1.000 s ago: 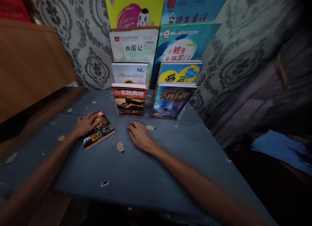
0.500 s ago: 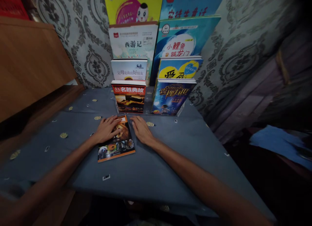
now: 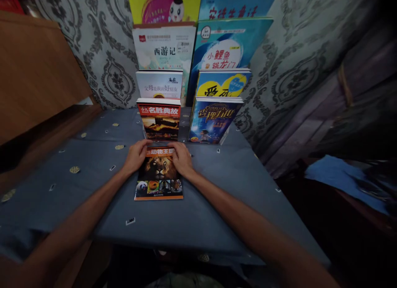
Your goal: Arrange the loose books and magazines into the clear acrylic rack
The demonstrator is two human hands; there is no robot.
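Observation:
A book with a lion on its cover [image 3: 159, 176] lies flat on the blue-grey tablecloth [image 3: 77, 197], squared up in front of the display rack. My left hand [image 3: 135, 155] grips its upper left corner, fingers curled over the top edge. At the upper right corner my right hand [image 3: 182, 159] holds it the same way. Just beyond the book stands a red book with a Great Wall picture [image 3: 160, 119], and to its right a dark blue book [image 3: 213, 120].
Tiered rows of upright books [image 3: 161, 52] rise behind, against patterned wallpaper [image 3: 108, 68]. A wooden panel [image 3: 34, 73] stands at the left. The table's right edge drops to a dark area with blue cloth [image 3: 341, 178]. Small patterned spots dot the tablecloth.
My left hand slid the lion book rightward from the table's left to the centre and turned it straight. My right hand moved onto its right corner; both hands now hold it.

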